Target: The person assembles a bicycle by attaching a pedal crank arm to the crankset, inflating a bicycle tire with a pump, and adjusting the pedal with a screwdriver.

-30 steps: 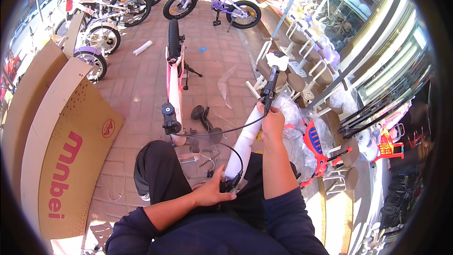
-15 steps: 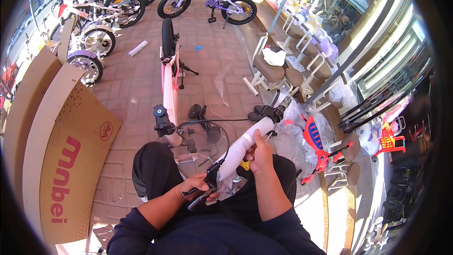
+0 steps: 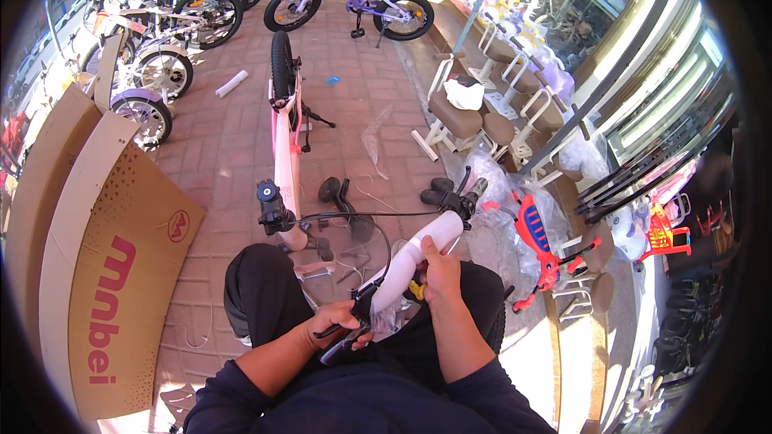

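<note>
A bicycle handlebar [image 3: 400, 275] wrapped in white foam lies slantwise over my lap, its far end to the right. My left hand [image 3: 342, 324] is closed around its near end, by a black grip and brake lever [image 3: 363, 299]. My right hand [image 3: 439, 272] grips the foam-covered bar, thumb on top. A small yellow object [image 3: 416, 289] shows beside my right fingers; its kind is unclear. Black cables run from the bar toward the black stem [image 3: 274, 207] of a pink bicycle frame [image 3: 287, 153], standing ahead with its rear wheel [image 3: 281, 64] away from me.
A large cardboard box [image 3: 121, 273] stands at the left. Black pedals or saddle parts [image 3: 346, 201] and plastic scraps lie on the brick paving. Bicycles [image 3: 354, 4] line the far side. Brown-seated chairs [image 3: 456, 116] and a red-and-blue toy [image 3: 537, 233] stand to the right.
The handlebar's far end has dipped slightly toward me and turned a little. My right hand has shifted slightly nearer along with it; my left hand keeps its hold.
</note>
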The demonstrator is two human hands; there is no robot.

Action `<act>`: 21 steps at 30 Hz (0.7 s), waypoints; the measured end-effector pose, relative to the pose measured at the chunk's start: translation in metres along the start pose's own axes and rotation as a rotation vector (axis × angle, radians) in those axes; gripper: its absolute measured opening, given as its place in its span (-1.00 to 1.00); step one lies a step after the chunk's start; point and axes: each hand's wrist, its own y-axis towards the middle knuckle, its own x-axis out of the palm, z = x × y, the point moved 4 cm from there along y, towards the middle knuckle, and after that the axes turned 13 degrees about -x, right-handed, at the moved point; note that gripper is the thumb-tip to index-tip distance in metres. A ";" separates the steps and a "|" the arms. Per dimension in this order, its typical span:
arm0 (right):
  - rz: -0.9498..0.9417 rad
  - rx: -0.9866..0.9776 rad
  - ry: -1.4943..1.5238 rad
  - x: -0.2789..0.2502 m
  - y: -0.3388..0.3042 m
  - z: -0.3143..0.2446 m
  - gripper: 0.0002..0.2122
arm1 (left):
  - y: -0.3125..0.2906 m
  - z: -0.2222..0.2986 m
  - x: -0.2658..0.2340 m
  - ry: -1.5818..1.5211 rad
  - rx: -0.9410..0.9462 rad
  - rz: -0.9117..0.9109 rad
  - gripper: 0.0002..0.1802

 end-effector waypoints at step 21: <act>-0.067 0.229 0.174 -0.020 0.029 0.022 -0.83 | -0.008 0.004 -0.012 0.683 0.105 0.721 -0.03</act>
